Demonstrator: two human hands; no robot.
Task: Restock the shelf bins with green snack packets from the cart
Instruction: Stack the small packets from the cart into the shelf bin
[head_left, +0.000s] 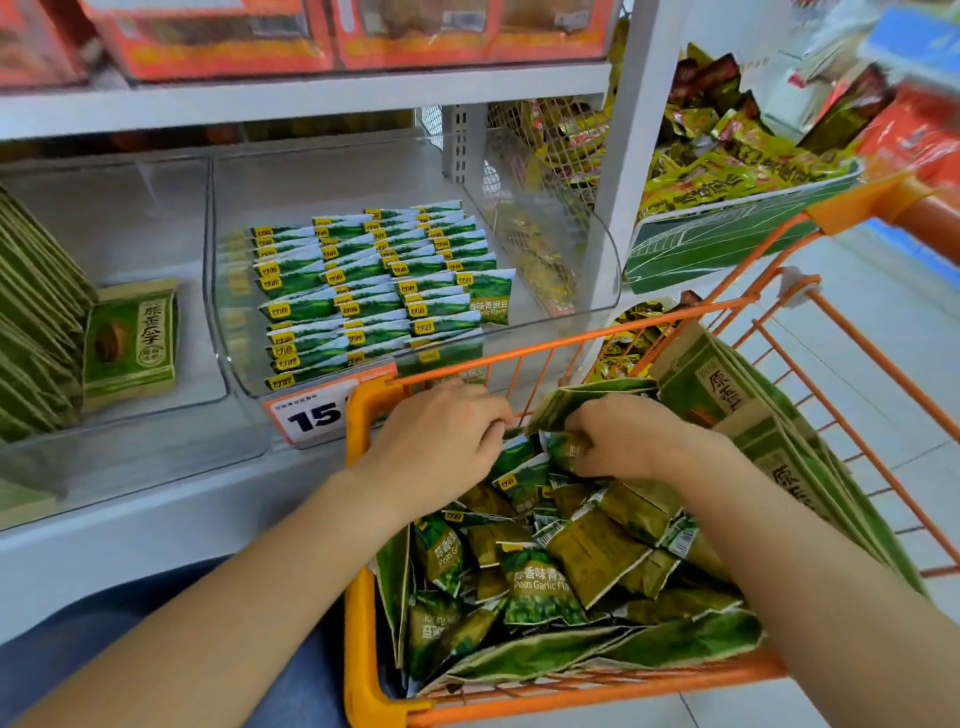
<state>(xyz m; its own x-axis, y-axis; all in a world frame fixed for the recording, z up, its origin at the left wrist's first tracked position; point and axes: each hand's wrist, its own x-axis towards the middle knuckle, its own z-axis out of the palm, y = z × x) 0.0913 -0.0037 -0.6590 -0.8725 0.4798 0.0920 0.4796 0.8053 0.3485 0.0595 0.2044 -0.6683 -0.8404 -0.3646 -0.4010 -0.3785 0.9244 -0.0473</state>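
Both hands are down in the orange cart, working at the far end of a heap of green snack packets that fills an opened green carton lying in it. The left hand has its fingers curled down into the pile near the cart's front rail; whether they actually hold a packet cannot be told, since the fingertips are buried among the wrappers. The right hand, just beside it, has its fingers curled round a small green packet, pinching it at the top of the heap. Most of the loose packets lie nearer the person than the fingers, jumbled at all angles. Beyond the fingers, past the cart rail, a clear shelf bin holds neat overlapping rows of the same green packets, filling the left and middle of it. Below that bin's front lip, just left of the left hand, is an orange-edged price tag. Further left another clear bin holds larger green pouches. To the right of the right hand, flat green cartons stand along the cart's side.
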